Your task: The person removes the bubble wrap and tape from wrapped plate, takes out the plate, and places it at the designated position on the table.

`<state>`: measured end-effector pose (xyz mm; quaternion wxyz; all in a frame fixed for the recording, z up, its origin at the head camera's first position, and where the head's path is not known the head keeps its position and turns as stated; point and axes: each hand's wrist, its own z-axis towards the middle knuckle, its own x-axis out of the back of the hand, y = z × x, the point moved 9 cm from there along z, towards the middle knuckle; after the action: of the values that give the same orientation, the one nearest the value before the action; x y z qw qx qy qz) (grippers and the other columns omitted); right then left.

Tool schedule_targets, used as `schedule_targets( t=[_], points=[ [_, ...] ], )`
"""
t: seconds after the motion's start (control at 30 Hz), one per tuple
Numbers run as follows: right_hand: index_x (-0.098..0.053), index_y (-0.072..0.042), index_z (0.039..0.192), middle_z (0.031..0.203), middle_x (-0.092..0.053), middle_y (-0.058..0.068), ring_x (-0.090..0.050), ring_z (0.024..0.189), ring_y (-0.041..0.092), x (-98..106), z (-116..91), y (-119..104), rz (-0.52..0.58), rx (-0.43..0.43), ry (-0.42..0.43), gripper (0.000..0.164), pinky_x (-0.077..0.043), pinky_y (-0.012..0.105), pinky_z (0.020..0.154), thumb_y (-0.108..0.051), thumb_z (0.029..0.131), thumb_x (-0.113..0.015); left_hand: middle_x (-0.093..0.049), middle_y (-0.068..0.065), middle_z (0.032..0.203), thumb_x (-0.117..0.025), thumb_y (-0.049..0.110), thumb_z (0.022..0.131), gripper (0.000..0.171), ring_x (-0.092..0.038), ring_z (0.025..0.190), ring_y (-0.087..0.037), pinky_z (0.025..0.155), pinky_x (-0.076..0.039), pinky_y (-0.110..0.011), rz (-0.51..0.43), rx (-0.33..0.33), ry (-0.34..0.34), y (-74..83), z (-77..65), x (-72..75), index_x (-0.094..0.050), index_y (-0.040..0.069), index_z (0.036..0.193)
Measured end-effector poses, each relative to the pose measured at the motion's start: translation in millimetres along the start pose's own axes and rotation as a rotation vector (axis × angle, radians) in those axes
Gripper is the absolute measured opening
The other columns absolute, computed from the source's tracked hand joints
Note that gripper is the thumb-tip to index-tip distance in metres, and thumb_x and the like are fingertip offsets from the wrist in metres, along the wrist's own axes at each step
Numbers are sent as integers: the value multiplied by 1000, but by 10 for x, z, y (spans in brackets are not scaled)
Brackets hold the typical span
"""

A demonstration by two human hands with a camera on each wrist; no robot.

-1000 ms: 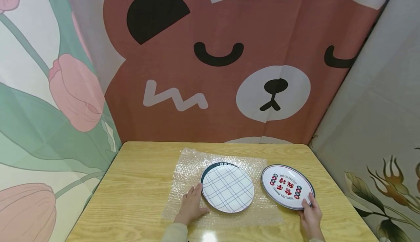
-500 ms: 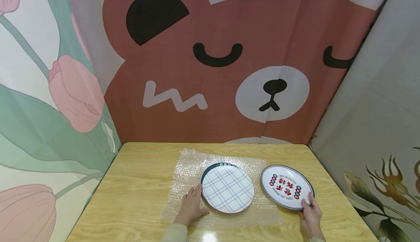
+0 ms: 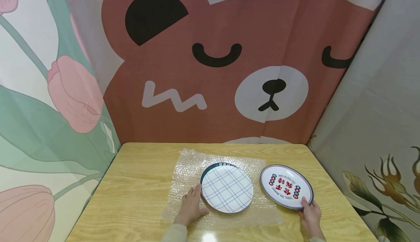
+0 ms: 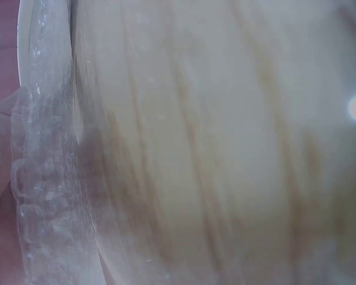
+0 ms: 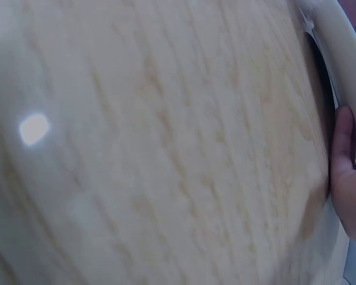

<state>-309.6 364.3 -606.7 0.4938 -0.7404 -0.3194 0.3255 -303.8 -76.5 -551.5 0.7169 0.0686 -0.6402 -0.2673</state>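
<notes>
A white plate with a blue grid pattern (image 3: 227, 189) lies on top of another plate with a dark green lettered rim (image 3: 207, 170). Both rest on a sheet of bubble wrap (image 3: 183, 165). My left hand (image 3: 190, 206) lies flat on the wrap, its fingertips right at the stack's left rim. At the right, my right hand (image 3: 310, 216) pinches the near right rim of a white plate with red characters (image 3: 284, 184), thumb on top and fingers underneath. This plate overlaps the wrap's right edge. In the right wrist view, fingers (image 5: 343, 139) show under its rim.
The light wooden table (image 3: 137, 183) has a back edge against a hanging cloth with a bear print (image 3: 170, 125). Printed cloths also close off the left and right sides. A bright lamp reflection shows near the table's front.
My right hand's index finger has drawn back slightly at the lettered plate's rim. Otherwise the hands and plates hold their places, with only a slight camera shift.
</notes>
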Motion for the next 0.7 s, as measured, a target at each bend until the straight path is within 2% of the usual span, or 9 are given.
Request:
schedule_targets(
  t=[0.23, 0.5, 0.7],
  points=[
    [0, -3, 142, 142, -16, 22, -50, 66, -11, -13, -26, -51, 19, -5, -31, 62, -44, 25, 83, -21, 95, -36, -38, -26, 131, -76, 42, 62, 96, -35, 119, -43, 91, -31, -59, 16, 8, -1, -36, -1, -37, -34, -8, 131],
    [-1, -5, 142, 139, -18, 25, -50, 67, -11, -31, -55, -126, -2, 13, -28, 58, -45, 23, 82, -19, 96, -32, -40, -27, 129, -76, 43, 61, 95, -36, 118, -43, 90, -32, -58, 24, -1, 9, -37, 2, -33, -35, -8, 130],
    [-5, 0, 141, 136, -21, 30, -50, 63, -9, 12, -78, -136, -69, 22, -4, 57, -50, 22, 72, -10, 94, -34, -40, -27, 129, -76, 42, 62, 95, -36, 118, -43, 90, -32, -58, 13, -9, 10, -27, -6, -21, -35, -9, 131]
  ],
)
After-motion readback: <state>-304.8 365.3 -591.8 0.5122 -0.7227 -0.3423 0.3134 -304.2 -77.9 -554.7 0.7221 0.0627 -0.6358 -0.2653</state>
